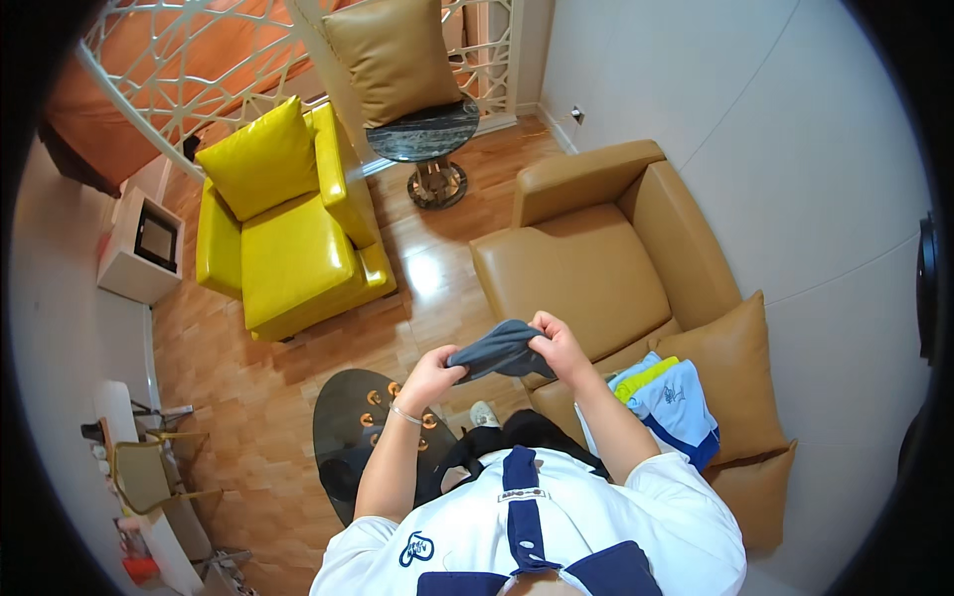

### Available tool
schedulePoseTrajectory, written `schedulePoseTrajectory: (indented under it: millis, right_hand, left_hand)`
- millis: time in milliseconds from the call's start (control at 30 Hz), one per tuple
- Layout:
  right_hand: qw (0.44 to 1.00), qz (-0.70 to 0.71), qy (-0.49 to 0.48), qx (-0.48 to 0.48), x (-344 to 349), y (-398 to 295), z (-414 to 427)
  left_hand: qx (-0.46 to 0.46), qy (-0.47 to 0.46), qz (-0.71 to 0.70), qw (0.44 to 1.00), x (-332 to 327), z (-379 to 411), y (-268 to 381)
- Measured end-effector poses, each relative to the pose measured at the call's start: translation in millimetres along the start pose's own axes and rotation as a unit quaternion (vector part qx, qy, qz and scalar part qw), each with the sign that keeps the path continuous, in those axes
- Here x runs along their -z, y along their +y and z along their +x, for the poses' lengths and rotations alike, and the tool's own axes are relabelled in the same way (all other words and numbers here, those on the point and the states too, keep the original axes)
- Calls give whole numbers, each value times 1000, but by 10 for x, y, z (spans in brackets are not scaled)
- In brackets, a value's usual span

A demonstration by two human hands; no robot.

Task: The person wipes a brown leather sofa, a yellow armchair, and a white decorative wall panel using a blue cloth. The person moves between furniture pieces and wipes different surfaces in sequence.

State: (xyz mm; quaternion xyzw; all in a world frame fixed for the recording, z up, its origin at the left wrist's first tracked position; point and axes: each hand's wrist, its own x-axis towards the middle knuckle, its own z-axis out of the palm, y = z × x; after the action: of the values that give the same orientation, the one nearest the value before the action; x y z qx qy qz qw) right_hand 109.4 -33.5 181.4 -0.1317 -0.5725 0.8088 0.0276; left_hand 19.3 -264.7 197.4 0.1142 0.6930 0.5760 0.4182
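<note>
A dark grey-blue piece of cloth [496, 352], perhaps a small garment, is stretched between both hands in front of my body. Its left end is pinched in my left hand [434, 375], which has a bracelet at the wrist. My right hand [557, 349] grips the other end, a little higher in the picture. Folds run along the cloth, and a loose part hangs by the right fingers. Right of my right forearm, folded clothes [663, 398] in light blue, lime and dark blue lie on the tan sofa [574, 276].
A black oval table [346, 425] with several round copper-coloured fittings stands left of my legs. Ahead are a yellow armchair [298, 231] and a marble-topped side table [425, 134] bearing a tan cushion [391, 59]. Tan cushions [734, 380] lean at the sofa's right. A chair [145, 473] stands far left.
</note>
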Motion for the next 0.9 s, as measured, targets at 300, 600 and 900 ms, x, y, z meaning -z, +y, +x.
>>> schedulePoseTrajectory:
  millis: [300,600,900]
  right_hand:
    - [991,-77,105,11,326,25,1147]
    - [957,-281,10,77,374,-383,2764]
    - [927,-336,125,114,682,-1076,4213]
  left_hand:
    - [-76,37,-185,979,628,1136,286]
    - [-86,77,-115,987,1337,2429,1339]
    - [-75,75,13,994,1740,3731,1939]
